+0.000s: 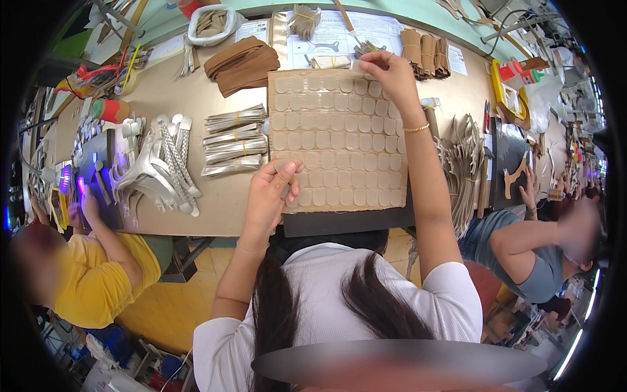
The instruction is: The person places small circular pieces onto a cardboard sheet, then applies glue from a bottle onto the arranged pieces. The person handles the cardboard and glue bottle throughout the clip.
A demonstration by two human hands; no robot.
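A brown cardboard sheet point(336, 140) lies on the workbench in front of me, covered with rows of small pale beige oval pads. My left hand point(271, 189) rests at the sheet's near left edge, pinching one pale pad point(285, 167) between thumb and fingers. My right hand point(386, 72) reaches to the sheet's far right corner, fingers closed around a small pale piece just past the top row. A gold bracelet sits on my right wrist.
Banded stacks of silver strips point(232, 140) lie left of the sheet, with silver shoe straps point(160, 166) further left. Brown leather pieces point(241, 64) and tan bundles point(424, 52) sit at the back. One person in yellow point(98, 274) works at my left, another point(529, 251) at my right.
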